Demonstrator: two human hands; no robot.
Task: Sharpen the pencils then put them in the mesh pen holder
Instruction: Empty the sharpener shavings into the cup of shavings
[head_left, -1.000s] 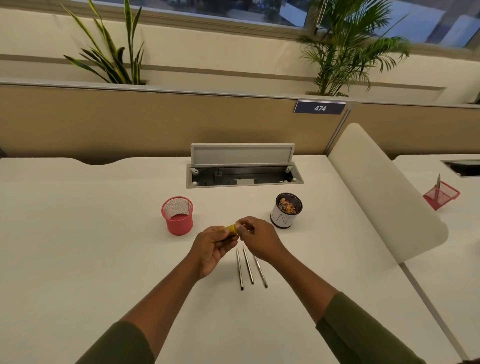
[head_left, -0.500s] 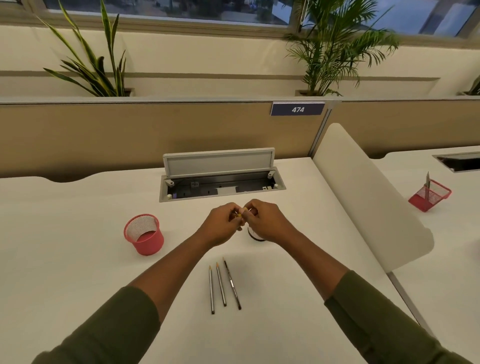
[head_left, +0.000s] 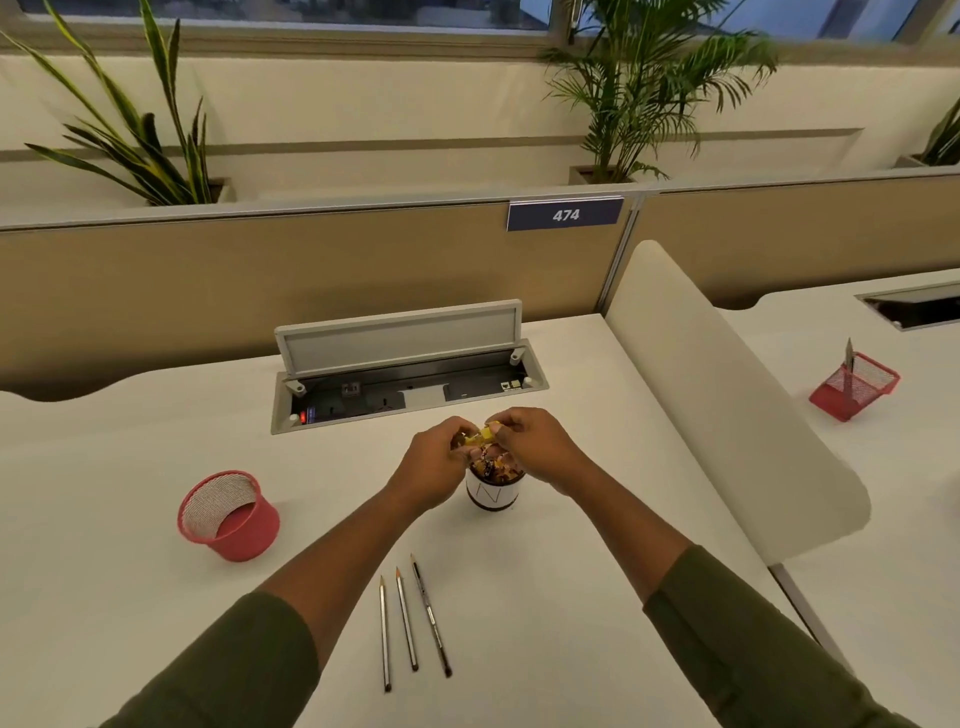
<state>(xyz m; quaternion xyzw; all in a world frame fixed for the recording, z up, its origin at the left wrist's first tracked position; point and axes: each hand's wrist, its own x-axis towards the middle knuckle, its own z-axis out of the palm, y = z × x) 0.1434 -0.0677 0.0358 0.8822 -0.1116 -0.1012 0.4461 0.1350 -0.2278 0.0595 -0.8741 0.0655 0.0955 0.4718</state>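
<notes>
Far left on the white desk (head_left: 130, 597) there's a red mesh pen holder (head_left: 228, 514), tipped a bit so you can see into it, well apart from everything else. Behind it, an open cable box (head_left: 410, 379) is set into the desk with its lid flipped up.

Middle of the shot: both hands are up over a small white cup (head_left: 492, 493) that's got pencil shavings in it. The left hand (head_left: 434, 462) has its fingers curled round a little yellow sharpener (head_left: 480, 436), pinching it from the left side. The right hand (head_left: 535, 447) is curled in tight against the sharpener from the other side, fingertips pinched together; looks like it's holding a pencil going into it, but honestly the pencil itself is hidden by the fingers so can't say for sure.

Closer to the camera, three pencils (head_left: 408, 621) lie side by side on the desk, tips pointing away, between the two forearms. Not in the holder.

Over on the right past the white divider (head_left: 727, 415), the next desk has another red mesh holder (head_left: 854, 387).
</notes>
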